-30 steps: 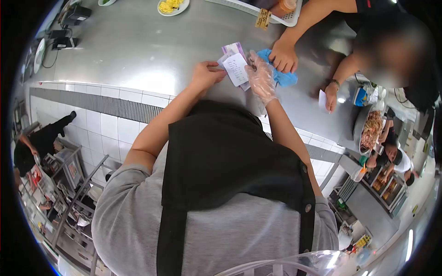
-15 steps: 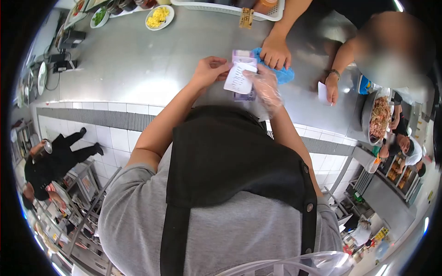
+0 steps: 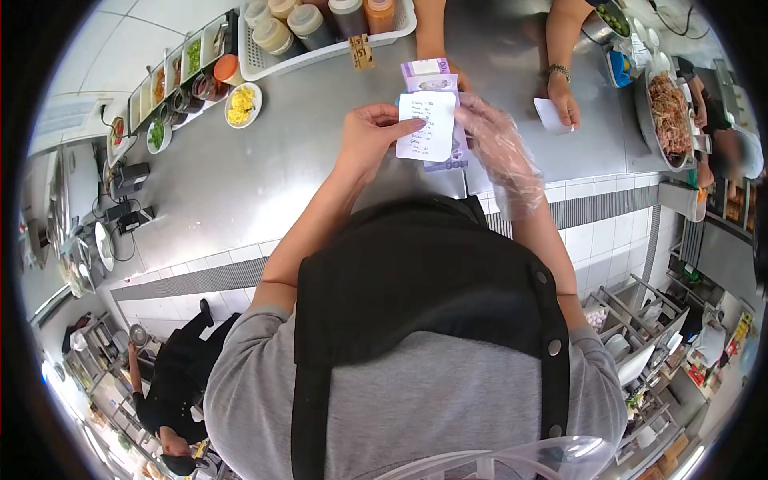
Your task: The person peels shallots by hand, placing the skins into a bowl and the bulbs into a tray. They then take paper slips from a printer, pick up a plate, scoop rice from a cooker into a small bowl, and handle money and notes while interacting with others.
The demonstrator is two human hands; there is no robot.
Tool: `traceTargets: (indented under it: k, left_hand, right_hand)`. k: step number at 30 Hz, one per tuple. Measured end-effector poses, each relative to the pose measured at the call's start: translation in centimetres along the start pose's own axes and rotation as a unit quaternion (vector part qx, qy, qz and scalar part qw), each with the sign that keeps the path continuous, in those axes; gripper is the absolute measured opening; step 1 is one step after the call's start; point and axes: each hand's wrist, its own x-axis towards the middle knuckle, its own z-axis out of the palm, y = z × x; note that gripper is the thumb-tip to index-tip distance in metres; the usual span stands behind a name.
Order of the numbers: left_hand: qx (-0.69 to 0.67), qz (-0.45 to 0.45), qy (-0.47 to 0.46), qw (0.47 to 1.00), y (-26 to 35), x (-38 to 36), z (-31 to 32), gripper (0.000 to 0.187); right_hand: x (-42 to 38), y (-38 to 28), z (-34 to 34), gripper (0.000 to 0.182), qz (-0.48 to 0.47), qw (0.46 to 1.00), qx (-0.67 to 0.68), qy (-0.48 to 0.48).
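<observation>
A white paper slip (image 3: 426, 144) with handwritten lines lies over several purple banknotes (image 3: 432, 82), which stick out above, below and to the right of it. My bare left hand (image 3: 370, 138) grips the slip's left side, thumb on its front and fingers behind. My right hand (image 3: 498, 144), in a clear plastic glove, is at the right edge of the slip and notes, its fingertips closed there and partly hidden. Behind the notes, a co-worker's hand (image 3: 462, 78) is mostly covered.
The co-worker's other hand (image 3: 564, 104) holds a second white slip (image 3: 552, 116). A white basket (image 3: 320, 54) of sauce bottles stands at the back, near a plate of yellow food (image 3: 242, 106). On the right is a large bowl of shredded food (image 3: 670, 120). Another person (image 3: 176, 368) stands lower left.
The view has turned and shifted. My right hand has gone from the slip's front to its right edge, and the slip now faces me more squarely. The blue crumpled item is almost entirely hidden.
</observation>
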Motion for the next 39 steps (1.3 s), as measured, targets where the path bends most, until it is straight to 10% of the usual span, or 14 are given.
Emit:
traceTargets:
  k: [6, 29, 34, 39]
  left_hand:
    - [0.014, 0.027, -0.006, 1.000, 0.4, 0.0, 0.0, 0.020]
    - [-0.024, 0.053, 0.080, 0.995, 2.5, -2.3, -0.1, 0.021]
    - [-0.015, 0.043, 0.084, 0.995, 2.8, -2.5, 0.0, 0.020]
    - [-0.010, 0.045, 0.071, 0.996, 3.0, -2.6, 0.1, 0.020]
  right_hand:
    - [-0.4, 0.3, -1.3, 0.027, 0.061, 0.994, -0.035, -0.081]
    - [-0.5, -0.6, -3.5, 0.026, -0.020, 0.992, -0.074, 0.102]
    - [-1.3, -1.1, -2.5, 0.031, -0.258, 0.960, -0.064, -0.091]
    - [-1.2, -2.8, -0.5, 0.042, -0.273, 0.944, -0.071, -0.171]
